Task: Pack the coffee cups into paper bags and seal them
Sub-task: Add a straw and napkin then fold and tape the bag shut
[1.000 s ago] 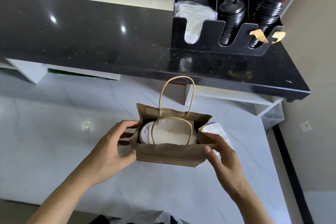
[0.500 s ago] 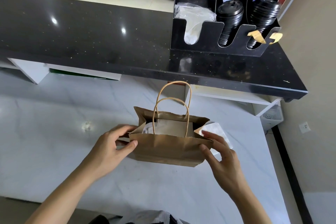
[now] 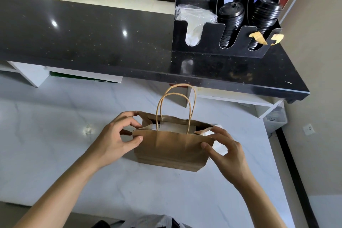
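Note:
A brown paper bag (image 3: 171, 149) with two twisted handles stands on the white marble counter (image 3: 55, 144). Something white, partly hidden, shows inside its narrowed mouth (image 3: 173, 128). My left hand (image 3: 118, 135) pinches the bag's left top edge between thumb and fingers. My right hand (image 3: 224, 147) pinches the right top edge the same way. Both handles stand upright, close together.
A white paper (image 3: 219, 149) lies on the counter behind my right hand. Above runs a black raised bar top (image 3: 92, 42) carrying a black organizer (image 3: 212, 46) with stacked black lids (image 3: 231, 22) and a plastic-wrapped white stack. A beige wall stands at the right.
The bag's mouth has been pressed narrower, the near handle has swung up beside the far one, and both hands now pinch the top edges at the sides.

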The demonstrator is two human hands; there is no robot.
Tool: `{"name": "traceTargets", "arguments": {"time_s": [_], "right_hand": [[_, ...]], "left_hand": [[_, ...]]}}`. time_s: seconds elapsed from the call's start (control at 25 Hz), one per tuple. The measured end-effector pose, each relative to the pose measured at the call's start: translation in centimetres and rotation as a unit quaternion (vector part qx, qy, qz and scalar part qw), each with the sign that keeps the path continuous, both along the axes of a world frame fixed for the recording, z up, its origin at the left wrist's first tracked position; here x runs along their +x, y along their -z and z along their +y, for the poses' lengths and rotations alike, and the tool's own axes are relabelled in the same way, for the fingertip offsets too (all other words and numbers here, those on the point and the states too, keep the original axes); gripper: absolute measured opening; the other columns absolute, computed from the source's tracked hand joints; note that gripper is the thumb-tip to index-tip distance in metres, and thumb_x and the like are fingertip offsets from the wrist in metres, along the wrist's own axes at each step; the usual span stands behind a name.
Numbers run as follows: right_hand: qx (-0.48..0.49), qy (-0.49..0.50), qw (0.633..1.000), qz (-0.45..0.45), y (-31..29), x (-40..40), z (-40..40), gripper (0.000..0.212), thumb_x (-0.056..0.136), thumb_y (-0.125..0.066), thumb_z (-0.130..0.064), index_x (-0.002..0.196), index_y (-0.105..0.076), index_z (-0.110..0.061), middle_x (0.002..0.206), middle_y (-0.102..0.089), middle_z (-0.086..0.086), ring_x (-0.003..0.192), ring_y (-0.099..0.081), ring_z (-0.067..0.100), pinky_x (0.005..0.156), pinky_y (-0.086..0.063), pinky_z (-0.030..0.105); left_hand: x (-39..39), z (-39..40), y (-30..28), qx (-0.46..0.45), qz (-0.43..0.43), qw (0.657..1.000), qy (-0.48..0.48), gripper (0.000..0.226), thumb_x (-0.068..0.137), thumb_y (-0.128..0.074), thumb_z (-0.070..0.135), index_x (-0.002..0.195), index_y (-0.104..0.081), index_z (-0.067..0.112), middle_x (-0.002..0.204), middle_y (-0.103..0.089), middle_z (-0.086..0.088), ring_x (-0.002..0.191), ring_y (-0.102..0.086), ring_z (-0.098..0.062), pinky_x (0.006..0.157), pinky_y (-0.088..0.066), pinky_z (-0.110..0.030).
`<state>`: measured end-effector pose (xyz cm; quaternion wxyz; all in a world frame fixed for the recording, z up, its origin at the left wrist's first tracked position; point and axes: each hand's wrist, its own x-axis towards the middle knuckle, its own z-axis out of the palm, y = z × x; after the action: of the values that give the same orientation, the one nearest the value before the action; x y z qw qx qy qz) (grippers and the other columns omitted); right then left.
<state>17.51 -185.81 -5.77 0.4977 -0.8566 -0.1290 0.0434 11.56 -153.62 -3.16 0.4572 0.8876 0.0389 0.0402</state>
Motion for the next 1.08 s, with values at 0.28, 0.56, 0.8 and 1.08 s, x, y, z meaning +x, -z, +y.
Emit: {"name": "traceTargets", "arguments": {"time_s": [0.28, 0.56, 0.8, 1.08], "right_hand": [[0.069, 0.085, 0.994, -0.012, 0.6, 0.2, 0.9, 0.035, 0.078, -0.088, -0.013, 0.089, -0.057, -0.027, 0.096, -0.072, -0.016, 0.102, -0.064, 0.007, 0.086, -0.047, 0.017], [0.062, 0.052, 0.997, 0.014, -0.1, 0.7, 0.8, 0.032, 0.081, -0.085, -0.016, 0.096, -0.073, -0.042, 0.098, -0.073, -0.022, 0.100, -0.063, 0.004, 0.082, -0.044, 0.015], [0.092, 0.053, 0.994, 0.023, 0.1, 1.1, 1.2, 0.025, 0.082, -0.083, -0.009, 0.087, -0.077, -0.033, 0.092, -0.075, -0.017, 0.098, -0.064, 0.008, 0.083, -0.045, 0.011], [0.104, 0.050, 0.992, 0.046, 0.2, 1.8, 1.3, 0.025, 0.082, -0.084, -0.010, 0.082, -0.079, -0.034, 0.089, -0.076, -0.013, 0.096, -0.065, 0.013, 0.086, -0.047, 0.021]], "left_hand": [[0.6, 0.0, 0.8, -0.032, -0.011, 0.998, -0.046, 0.047, 0.078, -0.083, 0.005, 0.103, -0.048, 0.023, 0.110, -0.072, 0.013, 0.113, -0.063, -0.014, 0.095, -0.050, -0.029], [2.0, -1.1, -0.6, 0.162, -0.029, 0.985, 0.055, 0.035, 0.073, -0.070, 0.058, 0.107, -0.068, 0.050, 0.109, -0.062, 0.025, 0.115, -0.047, 0.000, 0.104, -0.028, -0.019], [4.2, -3.8, -1.3, 0.189, -0.039, 0.978, 0.082, 0.034, 0.074, -0.077, 0.054, 0.106, -0.076, 0.042, 0.099, -0.064, 0.034, 0.111, -0.047, 0.005, 0.104, -0.019, -0.013], [5.3, -4.4, -1.5, 0.108, 0.009, 0.994, 0.025, 0.011, 0.072, -0.090, 0.032, 0.078, -0.081, 0.036, 0.066, -0.063, 0.035, 0.083, -0.060, 0.005, 0.084, -0.040, -0.019]]}}
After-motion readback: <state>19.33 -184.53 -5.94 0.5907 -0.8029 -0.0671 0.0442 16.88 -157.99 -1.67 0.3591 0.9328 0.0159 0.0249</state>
